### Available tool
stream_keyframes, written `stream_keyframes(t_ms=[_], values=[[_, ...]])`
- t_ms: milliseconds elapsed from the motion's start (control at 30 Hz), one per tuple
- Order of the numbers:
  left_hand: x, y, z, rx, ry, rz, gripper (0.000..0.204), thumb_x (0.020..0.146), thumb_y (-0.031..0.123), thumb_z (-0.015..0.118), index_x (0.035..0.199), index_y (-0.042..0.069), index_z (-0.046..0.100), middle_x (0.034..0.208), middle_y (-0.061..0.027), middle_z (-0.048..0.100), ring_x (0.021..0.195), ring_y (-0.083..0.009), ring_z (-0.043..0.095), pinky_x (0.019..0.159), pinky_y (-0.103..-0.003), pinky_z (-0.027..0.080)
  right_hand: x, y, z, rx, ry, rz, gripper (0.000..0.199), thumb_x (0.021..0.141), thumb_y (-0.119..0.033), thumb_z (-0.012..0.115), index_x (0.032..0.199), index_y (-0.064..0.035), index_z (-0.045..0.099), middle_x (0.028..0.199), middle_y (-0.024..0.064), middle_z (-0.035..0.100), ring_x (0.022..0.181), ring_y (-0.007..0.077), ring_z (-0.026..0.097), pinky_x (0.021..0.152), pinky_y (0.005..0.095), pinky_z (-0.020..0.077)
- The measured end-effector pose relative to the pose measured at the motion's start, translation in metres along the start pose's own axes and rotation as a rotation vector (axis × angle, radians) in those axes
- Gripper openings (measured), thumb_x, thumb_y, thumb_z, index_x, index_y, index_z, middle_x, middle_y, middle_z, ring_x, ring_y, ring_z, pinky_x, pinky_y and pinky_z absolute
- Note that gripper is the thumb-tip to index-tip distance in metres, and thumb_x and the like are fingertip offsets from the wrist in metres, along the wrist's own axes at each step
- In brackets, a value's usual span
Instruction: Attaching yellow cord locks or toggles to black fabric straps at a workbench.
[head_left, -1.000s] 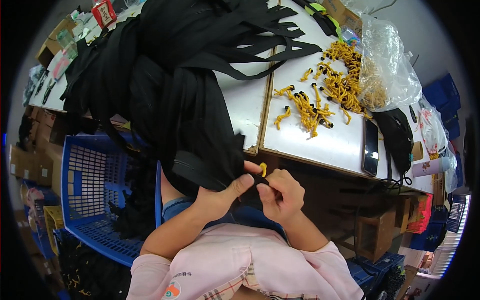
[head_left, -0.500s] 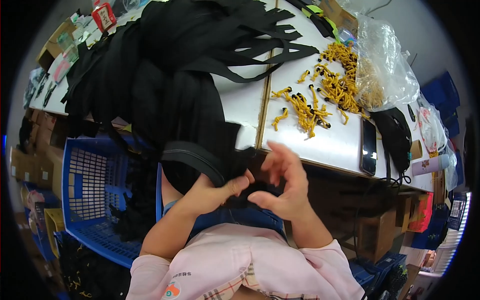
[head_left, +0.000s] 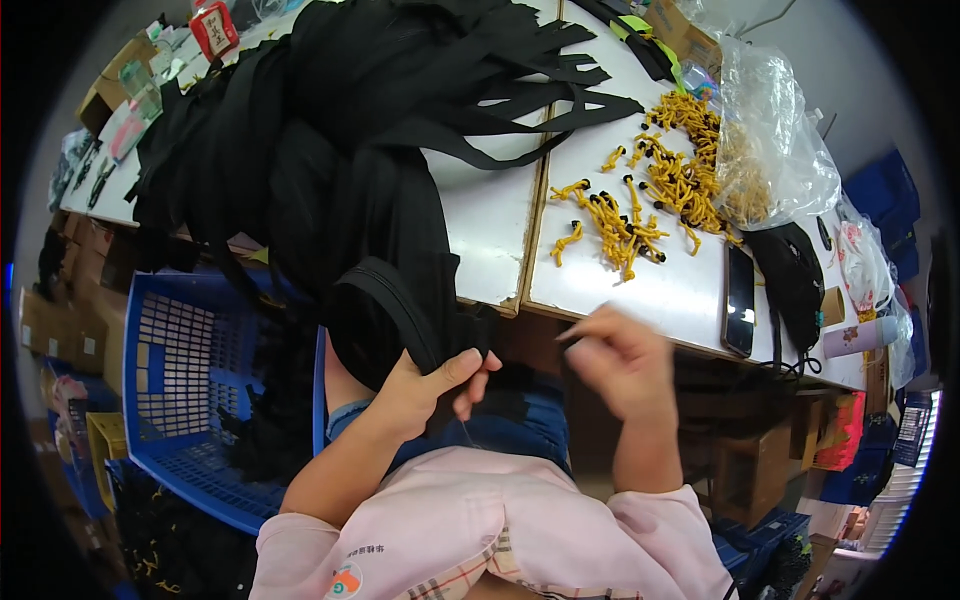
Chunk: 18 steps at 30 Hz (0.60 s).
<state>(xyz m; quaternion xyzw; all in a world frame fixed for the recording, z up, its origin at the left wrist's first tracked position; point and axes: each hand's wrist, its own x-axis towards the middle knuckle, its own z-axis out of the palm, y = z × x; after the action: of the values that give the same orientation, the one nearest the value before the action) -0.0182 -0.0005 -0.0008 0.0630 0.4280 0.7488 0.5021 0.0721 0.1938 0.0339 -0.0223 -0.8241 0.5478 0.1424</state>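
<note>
The right hand (head_left: 622, 362) has lifted off the black strap (head_left: 395, 305) toward the table (head_left: 490, 225), fingers loosely spread, empty. The left hand (head_left: 432, 385) pinches the one strap below the table edge.

Strap (head_left: 385, 300): black, flat, looped; pinched under the left thumb, hanging from the heap above the fingers.
Cords (head_left: 625, 215): yellow, black-tipped, scattered on the white tabletop just beyond the right fingertips, untouched.

A garment workshop: black straps (head_left: 330, 150) heaped on a worktable (head_left: 660, 290); yellow cord pulls (head_left: 640, 205); cartons.
</note>
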Motion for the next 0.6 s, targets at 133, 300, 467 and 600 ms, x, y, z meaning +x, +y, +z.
stream_keyframes(t_ms=[133,300,467,600], values=[[0.006,-0.014,0.016,0.151,0.087,0.158,0.023,0.077,0.018,0.06,0.088,-0.001,0.052,0.062,-0.0047,0.052,0.048,-0.0108,0.049,0.044,-0.021,0.042,0.0,-0.008,0.041,-0.154,0.151,-0.175,0.031,0.066,-0.007,0.066,0.095,-0.0047,0.058,0.08,0.0052,0.052,0.061,0.0142,0.049,0.051,0.0213,0.0412],[-0.001,-0.004,0.008,0.246,0.051,-0.034,0.023,0.075,0.013,0.061,0.091,-0.001,0.051,0.065,-0.0082,0.054,0.045,-0.0124,0.05,0.041,-0.022,0.041,0.001,0.004,0.05,-0.441,0.289,-0.558,0.029,0.06,0.001,0.066,0.088,-0.0037,0.061,0.082,0.0074,0.053,0.063,0.0169,0.049,0.051,0.0228,0.0411],[-0.001,-0.009,0.006,-0.05,-0.046,0.067,0.019,0.075,0.011,0.06,0.087,-0.002,0.054,0.07,-0.0096,0.055,0.054,-0.0157,0.054,0.048,-0.026,0.045,-0.01,0.009,0.05,-0.23,0.289,-0.628,0.018,0.065,0.004,0.06,0.082,-0.0023,0.059,0.082,0.0086,0.052,0.065,0.0179,0.05,0.056,0.0258,0.0416],[0.001,-0.009,0.0,-0.111,-0.022,0.241,0.022,0.08,0.019,0.055,0.081,-0.003,0.055,0.082,-0.0118,0.054,0.075,-0.021,0.056,0.07,-0.032,0.046,-0.015,0.012,0.043,0.59,0.41,-0.152,0.006,0.073,0.005,0.049,0.078,0.0033,0.053,0.083,0.0113,0.049,0.07,0.0145,0.048,0.064,0.0257,0.0413]])
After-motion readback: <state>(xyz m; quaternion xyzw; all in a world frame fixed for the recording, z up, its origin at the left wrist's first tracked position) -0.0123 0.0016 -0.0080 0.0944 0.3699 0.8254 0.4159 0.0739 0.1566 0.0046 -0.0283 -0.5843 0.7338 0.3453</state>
